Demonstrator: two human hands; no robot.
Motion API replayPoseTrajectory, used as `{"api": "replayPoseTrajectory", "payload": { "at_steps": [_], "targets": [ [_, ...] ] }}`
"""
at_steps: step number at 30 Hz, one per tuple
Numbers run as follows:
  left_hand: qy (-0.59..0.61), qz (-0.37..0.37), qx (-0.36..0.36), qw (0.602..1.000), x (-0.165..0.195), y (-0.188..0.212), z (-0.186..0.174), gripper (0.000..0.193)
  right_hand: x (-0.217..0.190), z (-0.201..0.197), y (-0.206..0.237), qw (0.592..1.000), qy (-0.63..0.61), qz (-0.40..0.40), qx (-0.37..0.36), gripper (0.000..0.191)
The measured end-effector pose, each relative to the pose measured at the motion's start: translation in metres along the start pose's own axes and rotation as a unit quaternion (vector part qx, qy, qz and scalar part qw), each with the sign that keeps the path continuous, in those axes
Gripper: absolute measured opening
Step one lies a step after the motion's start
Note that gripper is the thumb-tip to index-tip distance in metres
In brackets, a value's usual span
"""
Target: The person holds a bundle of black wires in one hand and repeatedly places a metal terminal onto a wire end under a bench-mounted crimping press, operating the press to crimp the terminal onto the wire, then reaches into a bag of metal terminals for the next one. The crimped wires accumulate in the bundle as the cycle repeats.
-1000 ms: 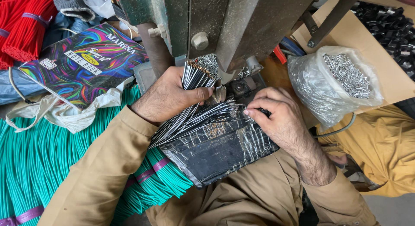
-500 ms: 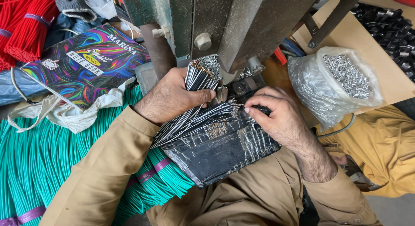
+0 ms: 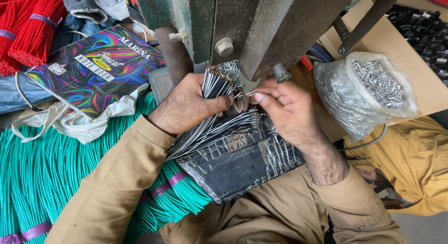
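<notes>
My left hand (image 3: 186, 106) grips a bundle of thin black and white wires (image 3: 215, 81), their bare ends fanned upward under a green metal press (image 3: 233, 20). My right hand (image 3: 284, 108) pinches a single wire end between thumb and fingers, right at the small die (image 3: 240, 100) of the press beside the left thumb. More of the same wires (image 3: 219, 129) lie across a black plastic-wrapped pad (image 3: 242, 164) on my lap.
A clear bag of small metal terminals (image 3: 368, 87) sits to the right on a cardboard box (image 3: 420, 76). Bundles of teal wires (image 3: 51, 174) lie at left, red wires (image 3: 28, 34) at top left, and a colourful notebook (image 3: 93, 69) beside them.
My right hand has moved up and left from the pad to the press die, pinching a wire end. My left hand keeps its hold on the bundle.
</notes>
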State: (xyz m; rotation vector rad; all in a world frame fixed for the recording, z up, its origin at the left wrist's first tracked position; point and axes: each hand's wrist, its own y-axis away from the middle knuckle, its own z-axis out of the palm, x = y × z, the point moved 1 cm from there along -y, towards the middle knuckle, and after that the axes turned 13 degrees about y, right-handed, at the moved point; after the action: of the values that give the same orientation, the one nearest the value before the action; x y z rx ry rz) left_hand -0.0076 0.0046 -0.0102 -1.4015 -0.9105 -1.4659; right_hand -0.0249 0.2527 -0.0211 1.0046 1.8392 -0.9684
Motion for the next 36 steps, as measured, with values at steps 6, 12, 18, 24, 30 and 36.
{"api": "replayPoseTrajectory", "payload": {
  "at_steps": [6,12,18,24,30,36],
  "targets": [
    [0.009,-0.006,0.002,1.0,-0.001,0.0,-0.001,0.016,0.001,0.002,-0.011,0.999,-0.011,0.02,-0.027,0.01],
    [0.015,0.002,-0.004,1.0,0.0,0.0,-0.001,0.018,0.01,0.001,-0.013,0.999,-0.019,0.031,-0.018,0.01],
    [-0.03,-0.046,0.019,0.998,0.0,-0.001,0.0,0.018,0.011,0.002,-0.012,0.999,0.037,0.017,-0.022,0.012],
    [-0.013,-0.037,0.013,0.999,-0.002,-0.001,0.0,0.017,0.011,0.003,-0.012,0.999,0.025,0.027,-0.021,0.013],
    [-0.009,-0.005,0.006,1.0,-0.002,-0.001,0.0,0.017,0.013,0.003,-0.013,0.997,0.072,0.008,-0.017,0.01],
    [-0.033,-0.033,0.021,0.999,0.0,-0.001,0.0,0.017,0.014,0.001,-0.013,0.996,0.089,0.008,-0.009,0.008]
  ]
}}
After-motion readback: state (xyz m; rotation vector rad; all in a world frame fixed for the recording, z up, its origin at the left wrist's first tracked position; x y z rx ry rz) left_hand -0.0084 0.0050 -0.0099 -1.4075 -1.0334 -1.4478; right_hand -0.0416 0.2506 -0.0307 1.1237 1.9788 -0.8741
